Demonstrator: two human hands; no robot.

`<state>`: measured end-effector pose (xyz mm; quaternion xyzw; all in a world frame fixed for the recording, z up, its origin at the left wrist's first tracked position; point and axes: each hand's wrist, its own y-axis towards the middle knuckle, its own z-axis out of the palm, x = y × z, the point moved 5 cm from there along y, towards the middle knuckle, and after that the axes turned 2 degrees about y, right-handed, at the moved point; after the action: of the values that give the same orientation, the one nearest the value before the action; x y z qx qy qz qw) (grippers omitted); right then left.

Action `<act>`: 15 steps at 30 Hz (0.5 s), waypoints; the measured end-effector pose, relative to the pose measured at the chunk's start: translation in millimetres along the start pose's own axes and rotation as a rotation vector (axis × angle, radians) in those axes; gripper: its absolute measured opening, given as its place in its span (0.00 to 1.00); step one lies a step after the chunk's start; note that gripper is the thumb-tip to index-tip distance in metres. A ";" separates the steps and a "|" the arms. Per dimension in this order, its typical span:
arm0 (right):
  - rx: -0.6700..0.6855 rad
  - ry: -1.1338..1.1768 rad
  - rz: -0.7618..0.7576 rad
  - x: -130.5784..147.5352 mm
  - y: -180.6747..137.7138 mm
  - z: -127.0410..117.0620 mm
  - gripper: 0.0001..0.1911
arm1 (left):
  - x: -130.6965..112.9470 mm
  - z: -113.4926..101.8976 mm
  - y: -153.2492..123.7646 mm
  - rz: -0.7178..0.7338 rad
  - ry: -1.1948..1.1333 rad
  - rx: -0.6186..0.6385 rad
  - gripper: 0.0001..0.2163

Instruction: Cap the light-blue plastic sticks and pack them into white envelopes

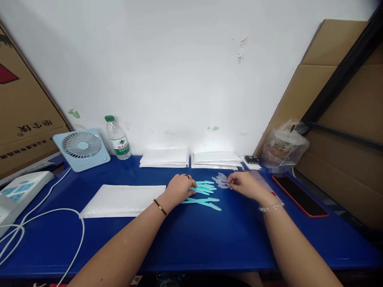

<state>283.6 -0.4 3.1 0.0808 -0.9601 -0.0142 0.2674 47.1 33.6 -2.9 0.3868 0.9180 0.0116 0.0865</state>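
Several slim turquoise eyebrow razors [206, 188] lie fanned out on the blue table, with two of them [209, 203] a little nearer to me. My left hand [181, 188] is over their left ends, its thumb and fingers closed on a razor; the hand hides part of the pile. To the right of the razors is a small heap of clear plastic blade caps [220, 179]. At the heap's right edge, my right hand [244, 184] has its thumb and fingertips pinched together on what looks like one cap, mostly hidden by the fingers.
A white padded envelope [119, 201] lies left of my left hand. Stacked white envelopes [164, 156] stand along the wall. A blue fan [83, 147], water bottle [119, 139] and power strip [25, 187] with cables are left. A phone [299, 196] and bagged drink [284, 145] are right.
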 end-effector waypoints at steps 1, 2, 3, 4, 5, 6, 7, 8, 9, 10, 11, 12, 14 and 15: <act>0.012 -0.003 -0.002 -1.0 1.4 3.0 0.05 | 0.0 0.6 0.2 -0.003 0.001 0.003 0.07; 0.022 -0.006 -0.010 -0.6 2.7 6.7 0.05 | 0.0 1.5 0.4 -0.008 -0.004 0.007 0.06; 0.027 -0.013 -0.022 0.6 4.1 10.6 0.05 | 0.1 2.6 0.6 -0.015 -0.015 0.011 0.06; 0.027 -0.023 -0.034 2.2 5.3 14.3 0.05 | 0.4 3.8 0.8 -0.023 -0.029 0.014 0.05; 0.027 -0.032 -0.044 3.6 6.2 17.8 0.05 | 1.1 4.8 0.9 -0.032 -0.045 0.016 0.05; 0.029 -0.037 -0.051 4.8 6.8 20.7 0.04 | 2.0 5.7 0.9 -0.042 -0.063 0.016 0.05; 0.033 -0.039 -0.053 5.4 7.1 23.1 0.03 | 2.9 6.3 0.9 -0.050 -0.081 0.015 0.05; 0.042 -0.034 -0.052 5.4 7.1 25.0 0.02 | 3.7 6.7 0.9 -0.054 -0.097 0.016 0.05; 0.054 -0.025 -0.051 5.1 7.0 26.5 0.02 | 4.2 6.8 0.8 -0.057 -0.111 0.017 0.04; 0.065 -0.014 -0.049 4.5 6.7 27.7 0.03 | 4.5 6.7 0.8 -0.056 -0.123 0.020 0.04; 0.072 -0.001 -0.048 3.8 6.5 28.4 0.03 | 4.6 6.4 0.8 -0.054 -0.131 0.023 0.03; 0.076 0.015 -0.048 3.1 6.4 28.9 0.03 | 4.3 6.0 0.8 -0.050 -0.137 0.028 0.03; 0.080 0.050 -0.035 1.6 6.5 29.7 0.04 | 3.7 4.6 0.9 -0.043 -0.141 0.029 0.03; 0.086 0.065 -0.025 0.9 6.7 30.2 0.05 | 3.5 3.6 0.9 -0.041 -0.142 0.021 0.03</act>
<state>266.3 5.5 -21.9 0.1044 -0.9496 0.0264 0.2945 45.9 36.5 -6.8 0.3687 0.9174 -0.0273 0.1475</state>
